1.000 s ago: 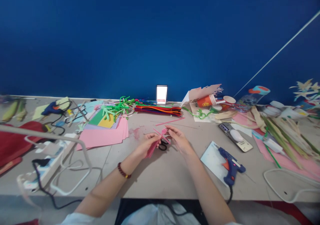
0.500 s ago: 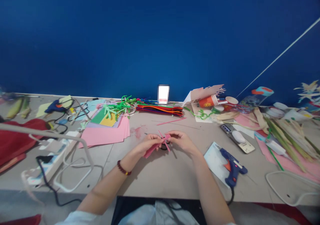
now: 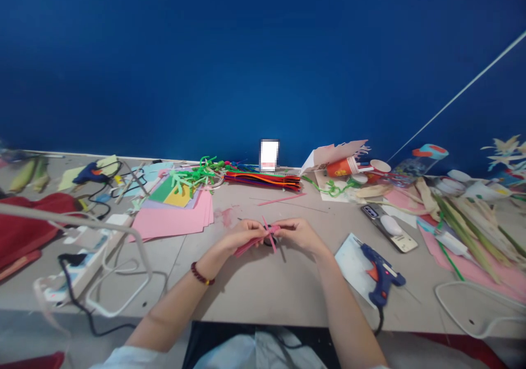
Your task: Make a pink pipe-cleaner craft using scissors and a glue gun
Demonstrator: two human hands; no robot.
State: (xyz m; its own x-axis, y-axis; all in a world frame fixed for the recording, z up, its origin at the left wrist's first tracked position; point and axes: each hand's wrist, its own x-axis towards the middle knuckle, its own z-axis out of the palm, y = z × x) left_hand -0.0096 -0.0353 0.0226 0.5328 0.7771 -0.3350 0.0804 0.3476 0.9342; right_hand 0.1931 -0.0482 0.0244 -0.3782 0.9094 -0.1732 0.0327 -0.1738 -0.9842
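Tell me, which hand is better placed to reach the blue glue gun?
Probably the right hand: the glue gun lies on its side, while the left hand, holding pink strips, is farther away.

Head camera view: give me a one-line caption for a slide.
Left hand and right hand pinch pink paper strips over a craft table, a blue hot glue gun nearby.

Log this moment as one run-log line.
left hand: grips pink strips | right hand: pinches pink strips | under hands: black scissors handles | nearby: blue glue gun
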